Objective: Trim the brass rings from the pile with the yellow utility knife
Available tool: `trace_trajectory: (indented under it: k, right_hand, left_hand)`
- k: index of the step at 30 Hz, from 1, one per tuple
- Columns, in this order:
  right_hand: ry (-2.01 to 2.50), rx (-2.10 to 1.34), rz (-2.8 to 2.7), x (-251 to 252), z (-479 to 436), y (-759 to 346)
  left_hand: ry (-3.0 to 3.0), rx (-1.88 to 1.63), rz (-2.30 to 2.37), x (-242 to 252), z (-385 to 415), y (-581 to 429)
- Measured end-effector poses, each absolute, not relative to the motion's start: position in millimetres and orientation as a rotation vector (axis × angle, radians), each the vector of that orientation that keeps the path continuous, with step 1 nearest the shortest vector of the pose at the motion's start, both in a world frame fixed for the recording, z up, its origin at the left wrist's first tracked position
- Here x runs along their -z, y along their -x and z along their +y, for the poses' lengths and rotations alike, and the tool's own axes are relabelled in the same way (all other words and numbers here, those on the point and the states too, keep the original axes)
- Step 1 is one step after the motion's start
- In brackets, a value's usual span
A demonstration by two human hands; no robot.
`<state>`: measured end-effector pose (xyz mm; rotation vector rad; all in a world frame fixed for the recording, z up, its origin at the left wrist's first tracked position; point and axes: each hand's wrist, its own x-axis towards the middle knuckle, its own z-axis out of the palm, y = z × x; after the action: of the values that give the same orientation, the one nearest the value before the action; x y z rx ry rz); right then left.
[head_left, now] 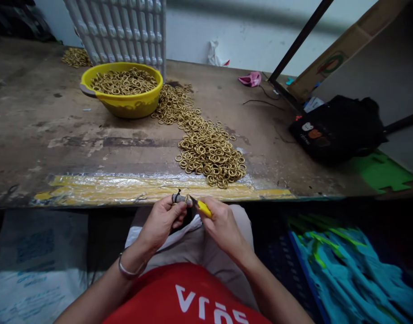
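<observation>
In front of my lap, just below the table edge, my left hand (164,220) is closed, with thumb and forefinger pinching a small brass-coloured ring (187,198). Grey wrapping (178,198) with a dark tie covers its forefinger. A yellow-handled craft knife (204,209) is gripped in my right hand (223,222); its dark blade points left and meets the ring, though the exact contact is too small to make out. Beyond both hands, a loose heap of similar rings (209,153) spreads over the wooden table (125,153).
A yellow basin (132,105) full of rings stands at the back left, before a ribbed grey panel (122,31). Yellow tape (101,189) lines the table's front edge. To the right sit a black bag (341,128) and, lower, a crate of turquoise pieces (361,270).
</observation>
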<state>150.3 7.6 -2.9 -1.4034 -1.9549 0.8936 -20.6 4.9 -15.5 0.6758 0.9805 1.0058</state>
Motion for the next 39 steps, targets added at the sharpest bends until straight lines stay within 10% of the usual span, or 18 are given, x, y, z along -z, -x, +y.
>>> trace_trajectory:
  k: [17,29,39]
  right_hand:
    - [2.066,-0.263,-2.356,6.8,29.9,-152.3]
    - [1.997,-0.004,-2.368,25.7,103.9,-127.3]
    - [1.475,-0.586,-2.168,4.4,76.1,-150.9]
  left_hand:
    - [-1.478,-0.864,0.998,-12.5,-4.2,33.9]
    - [-0.665,-0.986,0.871,22.1,10.5,44.7]
    - [-0.482,-0.947,0.9,26.8,18.6,44.2]
